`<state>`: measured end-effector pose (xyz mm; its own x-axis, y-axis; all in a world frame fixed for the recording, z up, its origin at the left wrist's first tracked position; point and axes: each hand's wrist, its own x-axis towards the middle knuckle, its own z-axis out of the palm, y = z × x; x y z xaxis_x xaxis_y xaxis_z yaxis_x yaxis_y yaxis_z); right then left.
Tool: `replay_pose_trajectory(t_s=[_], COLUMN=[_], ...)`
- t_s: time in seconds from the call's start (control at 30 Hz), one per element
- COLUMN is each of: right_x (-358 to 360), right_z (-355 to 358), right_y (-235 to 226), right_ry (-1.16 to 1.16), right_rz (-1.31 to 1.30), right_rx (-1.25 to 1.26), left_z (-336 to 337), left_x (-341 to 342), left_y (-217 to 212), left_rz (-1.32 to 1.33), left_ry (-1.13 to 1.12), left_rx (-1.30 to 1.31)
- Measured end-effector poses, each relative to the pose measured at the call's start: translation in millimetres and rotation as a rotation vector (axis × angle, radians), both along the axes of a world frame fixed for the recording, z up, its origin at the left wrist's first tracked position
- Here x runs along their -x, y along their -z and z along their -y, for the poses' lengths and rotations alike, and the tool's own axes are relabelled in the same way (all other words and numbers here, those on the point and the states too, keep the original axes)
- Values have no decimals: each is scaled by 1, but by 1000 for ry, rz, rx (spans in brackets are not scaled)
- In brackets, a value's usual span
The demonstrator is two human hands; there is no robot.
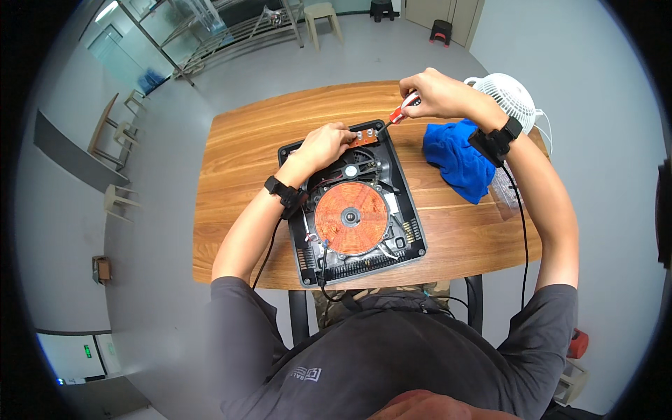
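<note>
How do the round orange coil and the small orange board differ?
The coil is round and broad; the board is a narrow strip. The coil lies clear of both hands, while the left hand is at the board's left end. Both sit in the black housing.

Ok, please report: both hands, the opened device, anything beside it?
Right hand grips red-and-white screwdriver, tip at orange board. Left hand at board's left end. Black housing open, coil showing. Blue cloth right, apart.
</note>
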<state>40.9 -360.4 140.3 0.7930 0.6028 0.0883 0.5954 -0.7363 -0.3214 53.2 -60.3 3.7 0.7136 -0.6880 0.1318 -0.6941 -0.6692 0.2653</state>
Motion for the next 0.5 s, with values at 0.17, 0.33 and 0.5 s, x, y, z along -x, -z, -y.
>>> replay_pose_trajectory(t_s=[0.17,0.33,0.5], right_x=[-7,-9,-9], right_z=[-7,-13,-17], right_y=[1,-3,-4], right_ry=[-51,-59,-68], right_rz=[27,13,14], right_rx=[31,68,79], left_z=[0,-2,-2], left_x=[0,5,7], left_y=[1,2,-4], left_rz=[16,33,-8], left_ry=[16,7,7], left_rx=[-21,-6,-18])
